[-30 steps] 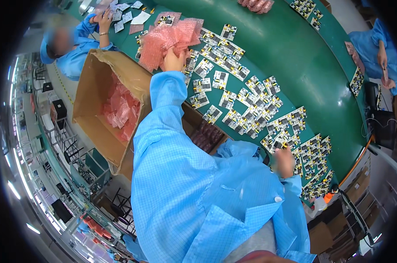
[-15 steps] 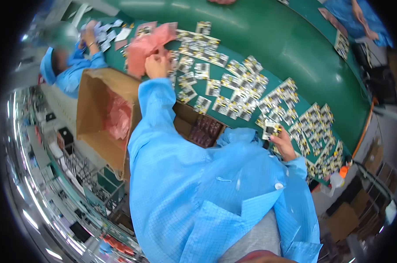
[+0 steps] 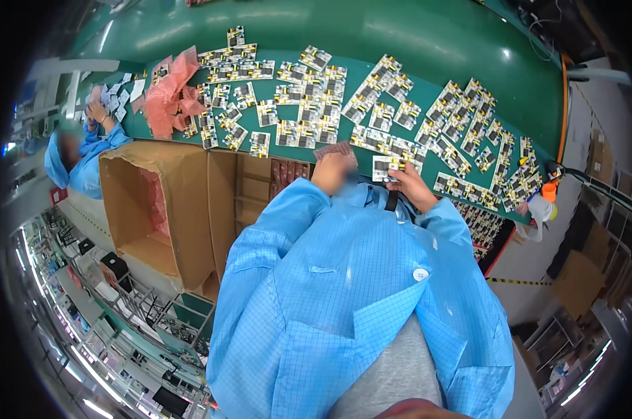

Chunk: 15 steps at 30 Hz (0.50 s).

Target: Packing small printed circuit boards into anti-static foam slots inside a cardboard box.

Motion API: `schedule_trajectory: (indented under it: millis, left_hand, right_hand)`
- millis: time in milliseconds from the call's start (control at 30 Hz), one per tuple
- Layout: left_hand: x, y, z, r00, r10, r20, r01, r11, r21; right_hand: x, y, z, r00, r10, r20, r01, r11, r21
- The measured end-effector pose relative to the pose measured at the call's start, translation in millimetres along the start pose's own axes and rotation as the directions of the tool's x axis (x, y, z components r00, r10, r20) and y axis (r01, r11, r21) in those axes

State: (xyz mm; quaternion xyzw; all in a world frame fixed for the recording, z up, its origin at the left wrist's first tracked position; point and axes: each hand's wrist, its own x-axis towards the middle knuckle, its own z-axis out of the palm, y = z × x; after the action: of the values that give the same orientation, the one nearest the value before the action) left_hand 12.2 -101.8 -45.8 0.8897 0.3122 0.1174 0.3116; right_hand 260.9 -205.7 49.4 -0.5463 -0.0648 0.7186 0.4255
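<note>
Close to my body, my right hand [image 3: 413,187] pinches a small white circuit board [image 3: 384,167] with dark and yellow parts, by its right side. To its left, my left hand [image 3: 332,172] grips a small pink bubble-wrap bag [image 3: 335,149] that sticks up past the fingers. The left fingers are partly blurred. Beyond both hands, many similar circuit boards [image 3: 316,105] lie in rows and clusters on the green table [image 3: 288,63]. A heap of pink bubble bags [image 3: 168,98] rests at the left of the boards.
An open cardboard box [image 3: 183,216] with pink wrap inside stands left of me. Another carton [image 3: 251,183] holding pink-wrapped pieces [image 3: 288,172] sits below the table edge. A co-worker in blue [image 3: 85,157] works at the far left. An orange-topped bottle [image 3: 545,199] stands at the right corner.
My left hand has come back from the heap of pink bags toward my right hand, bringing a pink bubble-wrap bag. My right hand still holds the circuit board. The view has shifted.
</note>
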Motion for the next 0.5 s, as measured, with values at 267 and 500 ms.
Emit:
schedule_trajectory:
  millis: [267, 500]
  left_hand:
    - [-12, 21, -3, 0.99, -0.139, 0.029, 0.131, 0.974, 0.185]
    - [-6, 28, 6, 0.975, -0.122, -0.185, 0.153, 0.974, 0.169]
  right_hand:
    - [71, 68, 2, 0.985, 0.015, -0.171, -0.072, 0.94, -0.334]
    - [86, 97, -5, 0.985, -0.006, -0.171, -0.011, 0.995, -0.096]
